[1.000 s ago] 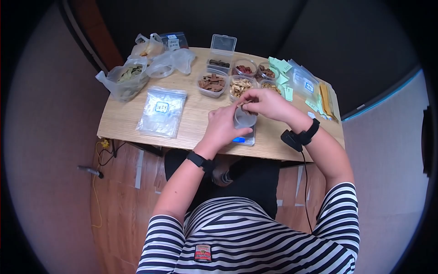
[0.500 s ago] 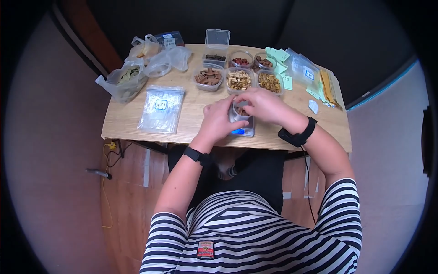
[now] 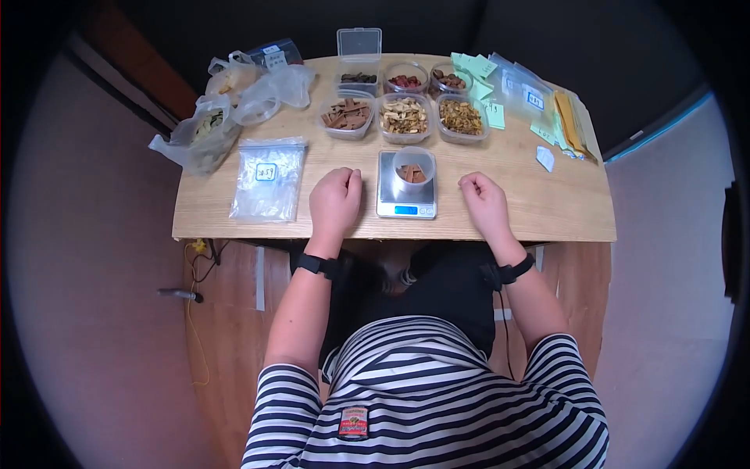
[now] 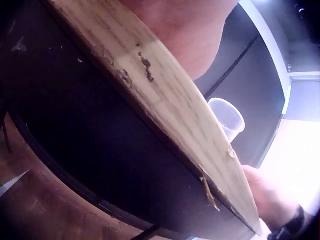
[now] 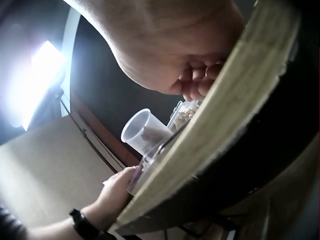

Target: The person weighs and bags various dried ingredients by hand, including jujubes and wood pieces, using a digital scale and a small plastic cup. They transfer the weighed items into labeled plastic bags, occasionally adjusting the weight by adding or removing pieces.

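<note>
A clear round cup (image 3: pixel 413 169) with brown bark-like pieces stands on a small silver scale (image 3: pixel 395 199) with a lit blue display. Left of the scale, my left hand (image 3: pixel 336 202) rests on the table, fingers loosely curled and holding nothing. On the other side, my right hand (image 3: pixel 485 205) also rests there empty, its fingers loosely curled, as the right wrist view shows of this hand (image 5: pixel 185 55). Neither hand touches the cup or scale. The cup (image 4: pixel 227 119) also shows beyond the table edge in the left wrist view.
Behind the scale stand tubs of bark pieces (image 3: pixel 348 116), pale slices (image 3: pixel 405 116) and yellowish pieces (image 3: pixel 461 117), with more containers behind. Clear bags (image 3: pixel 268 184) and filled plastic bags (image 3: pixel 205 141) are at the left; green notes (image 3: pixel 494 115) and yellow envelopes (image 3: pixel 573 125) at the right.
Both hands have left the cup and moved apart to either side of the scale. The right hand has let go of the pieces, and the cup now stands unheld.
</note>
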Demonstrator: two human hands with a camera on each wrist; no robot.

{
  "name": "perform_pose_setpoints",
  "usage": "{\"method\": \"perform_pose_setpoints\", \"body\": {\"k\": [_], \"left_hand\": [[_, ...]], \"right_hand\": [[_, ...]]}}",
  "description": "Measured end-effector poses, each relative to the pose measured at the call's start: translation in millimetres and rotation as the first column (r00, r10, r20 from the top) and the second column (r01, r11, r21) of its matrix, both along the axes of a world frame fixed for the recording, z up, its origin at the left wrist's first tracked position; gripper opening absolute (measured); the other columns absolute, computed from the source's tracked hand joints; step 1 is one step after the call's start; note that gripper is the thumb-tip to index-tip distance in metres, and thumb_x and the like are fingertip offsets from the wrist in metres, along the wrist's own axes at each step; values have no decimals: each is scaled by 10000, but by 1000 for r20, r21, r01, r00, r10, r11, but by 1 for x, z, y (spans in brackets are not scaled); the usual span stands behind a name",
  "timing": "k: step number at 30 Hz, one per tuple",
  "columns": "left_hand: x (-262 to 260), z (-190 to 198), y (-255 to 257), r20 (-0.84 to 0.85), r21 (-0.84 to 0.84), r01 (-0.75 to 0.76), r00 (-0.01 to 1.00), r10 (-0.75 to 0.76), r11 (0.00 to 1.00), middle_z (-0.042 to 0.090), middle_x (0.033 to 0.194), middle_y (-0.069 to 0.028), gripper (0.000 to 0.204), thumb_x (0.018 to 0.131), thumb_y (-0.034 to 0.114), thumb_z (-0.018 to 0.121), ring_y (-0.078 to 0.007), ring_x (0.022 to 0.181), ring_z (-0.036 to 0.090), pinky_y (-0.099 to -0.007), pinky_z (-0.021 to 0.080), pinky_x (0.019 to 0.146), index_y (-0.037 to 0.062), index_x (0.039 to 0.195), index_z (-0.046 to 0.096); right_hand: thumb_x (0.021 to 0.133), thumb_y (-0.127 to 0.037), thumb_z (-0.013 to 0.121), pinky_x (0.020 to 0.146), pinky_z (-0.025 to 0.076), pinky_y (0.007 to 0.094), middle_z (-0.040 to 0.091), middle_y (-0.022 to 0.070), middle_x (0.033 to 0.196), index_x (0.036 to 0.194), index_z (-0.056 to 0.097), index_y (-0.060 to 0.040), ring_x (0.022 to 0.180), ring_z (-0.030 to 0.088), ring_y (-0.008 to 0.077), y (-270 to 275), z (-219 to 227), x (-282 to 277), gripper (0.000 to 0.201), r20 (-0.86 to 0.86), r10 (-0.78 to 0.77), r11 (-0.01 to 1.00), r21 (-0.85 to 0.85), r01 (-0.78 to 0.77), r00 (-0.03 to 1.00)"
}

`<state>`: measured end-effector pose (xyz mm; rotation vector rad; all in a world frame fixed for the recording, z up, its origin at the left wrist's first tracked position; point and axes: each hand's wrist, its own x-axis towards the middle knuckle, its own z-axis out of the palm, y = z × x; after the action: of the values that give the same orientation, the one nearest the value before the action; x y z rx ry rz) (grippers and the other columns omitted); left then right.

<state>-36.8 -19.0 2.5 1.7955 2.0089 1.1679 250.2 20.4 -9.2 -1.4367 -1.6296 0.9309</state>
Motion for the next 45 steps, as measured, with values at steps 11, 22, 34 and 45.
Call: {"method": "perform_pose_setpoints", "body": {"k": [11, 22, 34, 45], "left_hand": [[2, -3, 1, -82, 24, 18, 997, -16, 1000, 616, 768, -178, 302, 978, 256, 592, -396, 743, 605, -459, 472, 663, 12, 806, 640], [2, -2, 0, -92, 21, 8, 996, -6, 1000, 625, 776, -177, 293, 976, 253, 600, -391, 745, 612, -454, 475, 663, 10, 822, 652], [2, -2, 0, -90, 18, 5, 996, -3, 1000, 631, 787, -179, 290, 976, 256, 598, -392, 753, 613, -454, 480, 671, 9, 836, 659], [2, -1, 0, -66, 10, 1, 998, 0, 1000, 629, 786, -173, 299, 979, 258, 589, -391, 755, 613, -459, 478, 673, 15, 819, 652]], "right_hand": [[933, -178, 639, 636, 482, 413, 635, 110, 758, 818, 646, -36, 705, 625, 300, -11, 8, -17, 182, 244, -87, 956, 292, 13, 966], [934, -178, 644, 629, 476, 423, 631, 105, 751, 824, 653, -38, 695, 618, 302, -11, 9, -17, 178, 246, -81, 959, 283, 9, 966], [926, -174, 648, 635, 477, 420, 628, 103, 748, 818, 655, -39, 705, 620, 298, -11, 9, -17, 173, 267, -72, 959, 284, -7, 961], [908, -165, 657, 638, 480, 404, 630, 93, 754, 840, 672, -45, 701, 618, 279, -12, 12, -18, 139, 264, -59, 960, 278, -17, 963]]}}
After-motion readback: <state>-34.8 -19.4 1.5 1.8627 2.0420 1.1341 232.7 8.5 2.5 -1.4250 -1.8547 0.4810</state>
